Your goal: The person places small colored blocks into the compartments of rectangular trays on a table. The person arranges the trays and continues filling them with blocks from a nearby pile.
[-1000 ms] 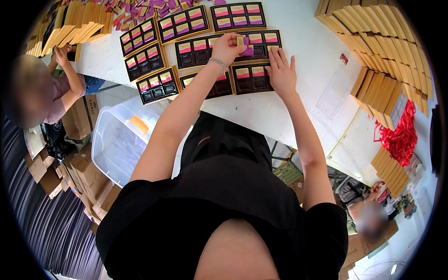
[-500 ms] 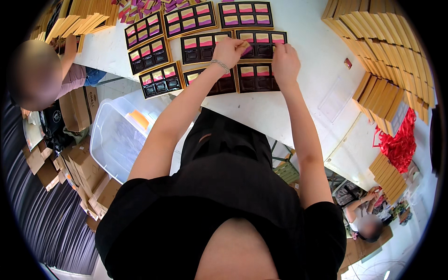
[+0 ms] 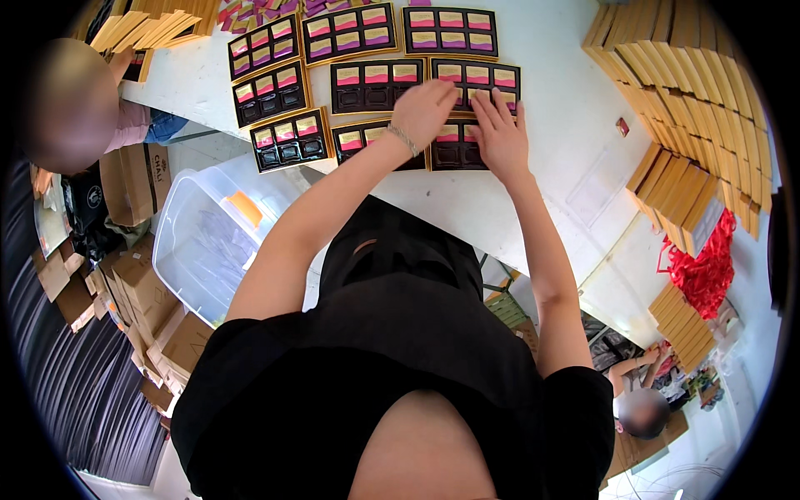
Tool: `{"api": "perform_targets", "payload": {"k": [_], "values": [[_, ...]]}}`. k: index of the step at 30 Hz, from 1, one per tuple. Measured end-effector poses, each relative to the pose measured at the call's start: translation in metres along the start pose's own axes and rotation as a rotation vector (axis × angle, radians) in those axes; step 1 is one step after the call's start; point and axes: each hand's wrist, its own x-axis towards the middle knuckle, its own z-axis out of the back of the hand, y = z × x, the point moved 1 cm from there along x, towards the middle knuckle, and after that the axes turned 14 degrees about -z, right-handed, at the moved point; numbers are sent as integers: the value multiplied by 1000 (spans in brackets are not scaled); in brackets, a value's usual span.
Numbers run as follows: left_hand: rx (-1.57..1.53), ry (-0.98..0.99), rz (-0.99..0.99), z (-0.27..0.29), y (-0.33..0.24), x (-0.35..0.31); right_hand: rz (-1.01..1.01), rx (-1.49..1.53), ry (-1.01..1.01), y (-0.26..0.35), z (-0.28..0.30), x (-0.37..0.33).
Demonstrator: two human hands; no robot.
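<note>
My left hand [image 3: 423,111] reaches over the left side of a black tray box [image 3: 475,73], fingers stretched out at its lower row. My right hand [image 3: 502,140] lies over that row's right part, fingers extended and spread, touching the small gold-and-purple wrapped pieces there. The box's upper row holds gold-and-pink pieces [image 3: 478,75]. Directly left is a tray box [image 3: 377,87] with a filled upper row and a bare lower one. Below my hands, another box [image 3: 454,156] is partly covered by my right hand; one more [image 3: 350,137] is partly behind my left wrist.
Filled tray boxes [image 3: 450,32] stand at the back of the white table [image 3: 558,150]. Loose wrapped pieces [image 3: 275,12] are heaped behind. Stacked gold boxes [image 3: 683,92] rise at right, near red ribbon [image 3: 704,267]. A clear plastic bin [image 3: 187,242] is at left. Two people work nearby.
Both hands had pinched fingers, the left one on a wrapped piece. Now the fingers are extended over the box, and purple pieces show in its lower row. The view has shifted slightly.
</note>
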Motion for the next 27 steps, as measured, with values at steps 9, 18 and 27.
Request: {"api": "perform_targets", "payload": {"k": [9, 18, 27], "values": [[135, 446, -48, 7, -26, -12, 2, -28, 23, 3, -6, 0], [-45, -89, 330, 47, 111, 92, -339, 337, -99, -59, -20, 198], [51, -12, 337, -5, 188, 174, -91, -225, -318, -68, -98, 290]]}}
